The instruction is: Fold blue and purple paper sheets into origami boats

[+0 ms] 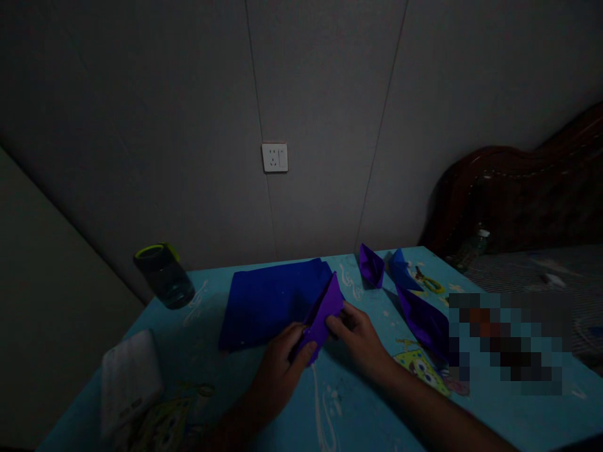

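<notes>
Both my hands grip one folded piece of purple paper (pixel 325 314), held tilted above the table. My left hand (pixel 282 358) pinches its lower left end, thumb on the near face. On its right side my right hand (pixel 355 329) is closed, the thumb pressed on the front and the other fingers mostly hidden behind. Behind the folded paper lies a stack of dark blue paper sheets (pixel 268 298). To the right stand a purple paper boat (pixel 372 267), a blue paper boat (pixel 402 271) and a longer purple paper boat (pixel 424 320).
A dark tumbler with a green rim (pixel 164 276) stands at the back left. Nearer is a white box-like object (pixel 130 376). The blue cartoon tablecloth (pixel 348 414) meets a grey wall with a socket (pixel 274 157). A bed's dark headboard (pixel 509 188) rises at right; a patch there is pixelated.
</notes>
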The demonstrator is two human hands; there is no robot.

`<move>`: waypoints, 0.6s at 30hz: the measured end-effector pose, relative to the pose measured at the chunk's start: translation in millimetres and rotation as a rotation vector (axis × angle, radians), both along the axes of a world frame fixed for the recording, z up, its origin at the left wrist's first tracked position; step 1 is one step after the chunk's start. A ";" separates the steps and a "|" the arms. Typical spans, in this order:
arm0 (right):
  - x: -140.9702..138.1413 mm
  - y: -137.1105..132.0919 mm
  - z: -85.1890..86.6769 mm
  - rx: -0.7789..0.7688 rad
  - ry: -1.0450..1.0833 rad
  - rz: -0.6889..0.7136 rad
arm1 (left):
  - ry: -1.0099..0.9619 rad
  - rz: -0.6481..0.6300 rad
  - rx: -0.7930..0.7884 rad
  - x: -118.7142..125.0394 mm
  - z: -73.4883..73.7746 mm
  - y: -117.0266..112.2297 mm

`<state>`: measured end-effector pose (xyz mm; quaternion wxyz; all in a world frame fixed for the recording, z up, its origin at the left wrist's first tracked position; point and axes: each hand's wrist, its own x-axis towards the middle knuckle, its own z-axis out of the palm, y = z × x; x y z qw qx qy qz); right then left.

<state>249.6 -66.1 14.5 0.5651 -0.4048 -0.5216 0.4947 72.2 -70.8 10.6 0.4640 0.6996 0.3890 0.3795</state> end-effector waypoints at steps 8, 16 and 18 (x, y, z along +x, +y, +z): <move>3.8 2.5 -0.9 -0.056 0.017 0.053 | -0.227 -0.070 -0.397 -1.0 -3.2 3.6; 1.0 0.2 0.0 -0.058 0.185 0.411 | -0.095 -0.214 -0.521 3.5 -17.6 -12.2; 0.4 -0.4 1.6 -0.041 0.186 0.420 | -0.065 -0.155 -0.504 5.3 -17.0 -13.8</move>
